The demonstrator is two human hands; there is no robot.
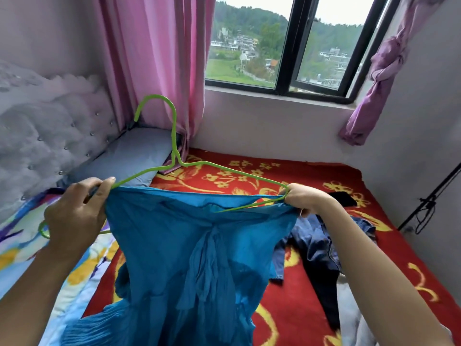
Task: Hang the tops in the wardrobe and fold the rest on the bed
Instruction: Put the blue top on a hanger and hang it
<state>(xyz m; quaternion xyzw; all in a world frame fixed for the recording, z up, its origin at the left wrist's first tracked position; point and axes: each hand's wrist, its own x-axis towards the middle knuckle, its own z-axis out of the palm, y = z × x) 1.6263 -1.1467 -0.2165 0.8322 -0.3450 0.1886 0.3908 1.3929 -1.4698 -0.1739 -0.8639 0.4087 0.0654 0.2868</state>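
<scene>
Held up over the red flowered bed (299, 171), a crinkled blue fabric top (199, 245) has a thin green wire hanger (173, 131) partly inside its neckline. The left hand (74, 211) grips fabric and hanger arm; the right hand (303, 198) pinches the opposite corner. Seemingly 1 top is mid-hanging. A dark denim garment (321, 238) and a black garment (326, 300) lie unfolded.
</scene>
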